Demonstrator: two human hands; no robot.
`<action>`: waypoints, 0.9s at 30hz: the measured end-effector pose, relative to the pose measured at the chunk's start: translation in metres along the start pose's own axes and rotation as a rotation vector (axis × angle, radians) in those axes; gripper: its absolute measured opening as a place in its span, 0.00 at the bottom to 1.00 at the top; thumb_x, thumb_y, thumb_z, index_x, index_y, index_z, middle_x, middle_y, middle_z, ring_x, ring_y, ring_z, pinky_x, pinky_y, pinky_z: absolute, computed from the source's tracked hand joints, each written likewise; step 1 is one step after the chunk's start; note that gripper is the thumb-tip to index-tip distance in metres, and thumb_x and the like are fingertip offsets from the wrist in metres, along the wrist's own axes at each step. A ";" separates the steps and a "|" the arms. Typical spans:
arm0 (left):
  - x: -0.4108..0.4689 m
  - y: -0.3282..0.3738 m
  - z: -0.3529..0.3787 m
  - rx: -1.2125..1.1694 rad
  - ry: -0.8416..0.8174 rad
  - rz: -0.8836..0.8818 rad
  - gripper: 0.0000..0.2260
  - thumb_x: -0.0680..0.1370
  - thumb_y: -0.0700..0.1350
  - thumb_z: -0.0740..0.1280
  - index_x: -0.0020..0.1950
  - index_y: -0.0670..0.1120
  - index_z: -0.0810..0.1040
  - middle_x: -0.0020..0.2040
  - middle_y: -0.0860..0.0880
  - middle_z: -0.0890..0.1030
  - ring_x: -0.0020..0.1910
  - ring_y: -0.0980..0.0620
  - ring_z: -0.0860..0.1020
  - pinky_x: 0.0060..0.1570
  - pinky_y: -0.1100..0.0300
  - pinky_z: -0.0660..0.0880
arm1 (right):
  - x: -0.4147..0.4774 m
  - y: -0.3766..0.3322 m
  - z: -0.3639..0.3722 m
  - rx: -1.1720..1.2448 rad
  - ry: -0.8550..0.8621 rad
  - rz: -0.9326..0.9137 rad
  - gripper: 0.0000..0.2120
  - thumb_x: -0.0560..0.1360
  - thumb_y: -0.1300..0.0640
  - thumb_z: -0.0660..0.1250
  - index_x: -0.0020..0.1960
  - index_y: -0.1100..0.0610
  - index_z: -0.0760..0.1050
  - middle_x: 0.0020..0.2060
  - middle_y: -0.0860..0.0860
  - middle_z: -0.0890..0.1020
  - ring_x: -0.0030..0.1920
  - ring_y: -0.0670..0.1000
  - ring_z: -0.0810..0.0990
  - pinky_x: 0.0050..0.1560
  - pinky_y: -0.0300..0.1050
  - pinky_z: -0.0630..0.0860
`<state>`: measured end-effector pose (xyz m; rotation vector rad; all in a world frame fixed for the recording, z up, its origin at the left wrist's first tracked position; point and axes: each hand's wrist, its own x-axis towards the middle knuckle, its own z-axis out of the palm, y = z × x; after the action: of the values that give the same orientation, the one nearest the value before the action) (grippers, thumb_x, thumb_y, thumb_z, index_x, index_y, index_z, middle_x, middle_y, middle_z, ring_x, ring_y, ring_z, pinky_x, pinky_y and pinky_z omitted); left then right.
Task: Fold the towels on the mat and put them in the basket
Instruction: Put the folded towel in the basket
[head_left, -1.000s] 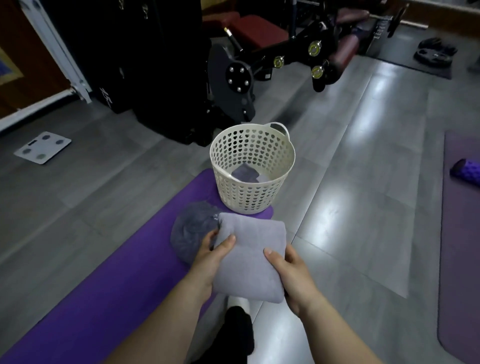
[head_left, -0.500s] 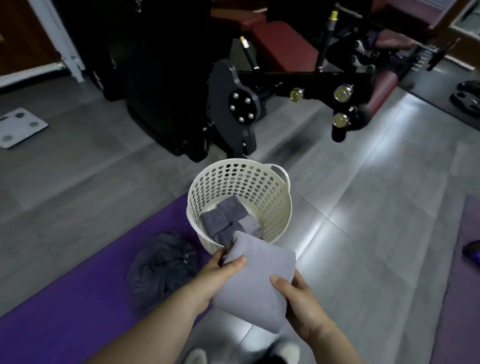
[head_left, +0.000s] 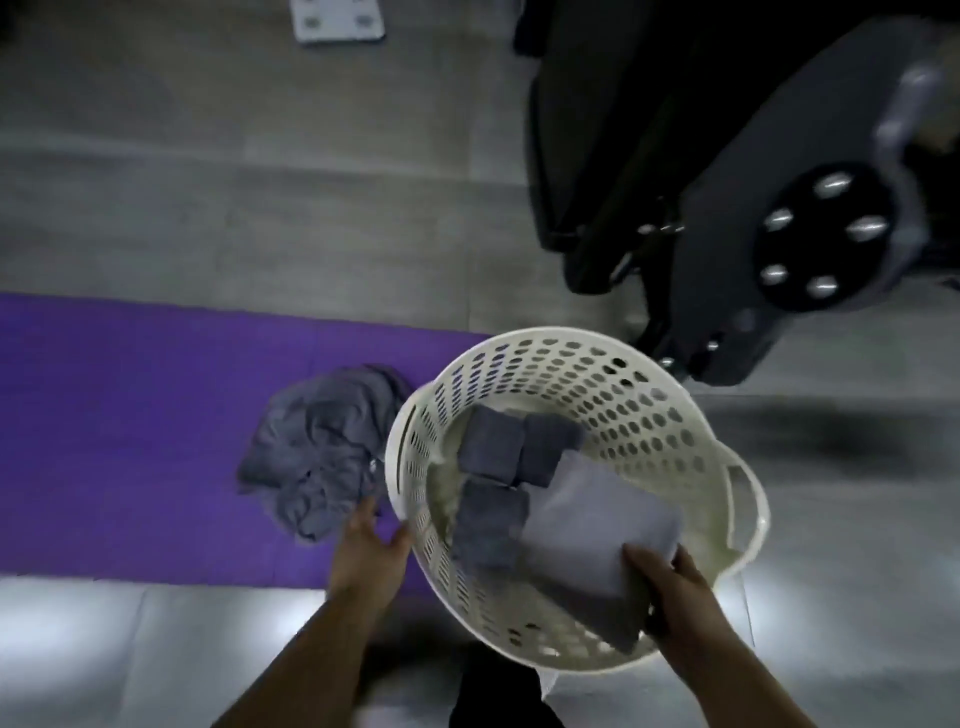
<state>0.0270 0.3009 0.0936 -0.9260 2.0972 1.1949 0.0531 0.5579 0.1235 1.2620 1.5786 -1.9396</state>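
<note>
- Tagging mat (head_left: 130, 441) as purple, flat on floor, running off left edge.
- Tagging basket (head_left: 613, 364) as white, perforated, standing at mat's right end.
- Tagging pile (head_left: 322, 447) as unfolded grey cloth crumpled on mat, touching or just beside basket's left wall; cannot tell which.
- Lowering towel (head_left: 587, 525), light grey and folded, into basket, with far end resting on three small folded dark towels (head_left: 491, 441) and near end riding over near rim.
- Gripping towel's near corner with right hand (head_left: 670, 587), thumb on top, fingers curled under.
- Holding nothing in left hand (head_left: 371, 551): fingers straight and relaxed, thumb near basket's outer wall, fingertips near pile.
- Judging towel as light, soft, floppy, grippy, unbreakable; likely sagging open from a one-corner pinch, so supporting folded edge from below and releasing low.
- Judging pile as equally limp; taking by two corners for spreading.
- Comparing with half a second ago: moving towel from short of near rim to inside it, dropping from two-hand hold to right only, shifting left hand to basket's side, tilting view steeper and closer.
</note>
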 end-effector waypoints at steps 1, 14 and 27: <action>0.015 -0.008 0.014 -0.022 0.056 -0.026 0.23 0.75 0.43 0.67 0.67 0.38 0.66 0.63 0.35 0.73 0.60 0.37 0.73 0.58 0.50 0.69 | 0.031 0.003 0.000 -0.030 -0.001 0.013 0.17 0.74 0.62 0.64 0.62 0.53 0.70 0.44 0.50 0.79 0.41 0.52 0.76 0.25 0.38 0.74; 0.095 -0.069 0.092 -0.162 0.569 0.141 0.25 0.69 0.64 0.56 0.57 0.49 0.74 0.43 0.42 0.82 0.46 0.37 0.78 0.38 0.56 0.65 | 0.303 0.091 0.105 -0.384 -0.036 -0.022 0.23 0.78 0.58 0.60 0.72 0.57 0.60 0.67 0.57 0.69 0.65 0.61 0.69 0.52 0.51 0.70; 0.097 -0.073 0.089 -0.120 0.566 0.232 0.33 0.64 0.65 0.47 0.54 0.44 0.74 0.31 0.44 0.78 0.37 0.35 0.78 0.35 0.54 0.69 | 0.306 0.107 0.116 -1.746 -0.181 -0.627 0.32 0.79 0.53 0.57 0.76 0.53 0.41 0.76 0.54 0.43 0.75 0.55 0.44 0.74 0.51 0.50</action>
<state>0.0360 0.3239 -0.0545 -1.2099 2.6593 1.2938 -0.0859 0.4977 -0.1853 -0.1755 2.5317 -0.1851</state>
